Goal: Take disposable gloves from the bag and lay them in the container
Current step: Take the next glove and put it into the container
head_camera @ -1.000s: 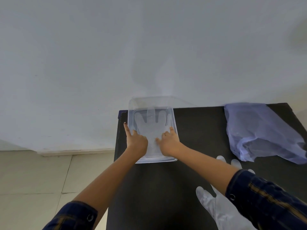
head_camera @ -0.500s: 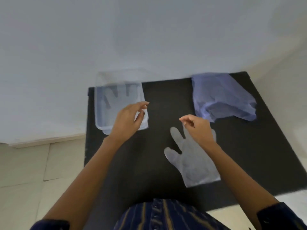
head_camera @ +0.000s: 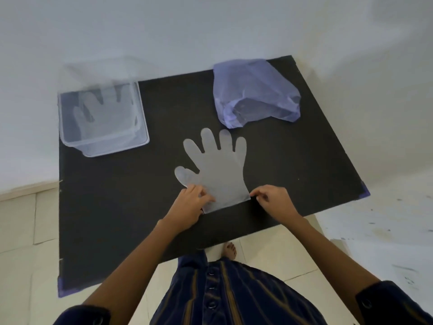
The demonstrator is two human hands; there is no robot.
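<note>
Left hand (head_camera: 189, 205) and right hand (head_camera: 273, 199) (palms down) pinching the cuff corners of 1 flat glove (head_camera: 219, 170).

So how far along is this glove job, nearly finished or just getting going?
One glove in the container already lies flat inside the clear container. A second glove lies spread on the black table, with the left hand and right hand at its cuff corners; it looks about to be lifted across. The purple bag may hold more, but I cannot see inside.
</note>
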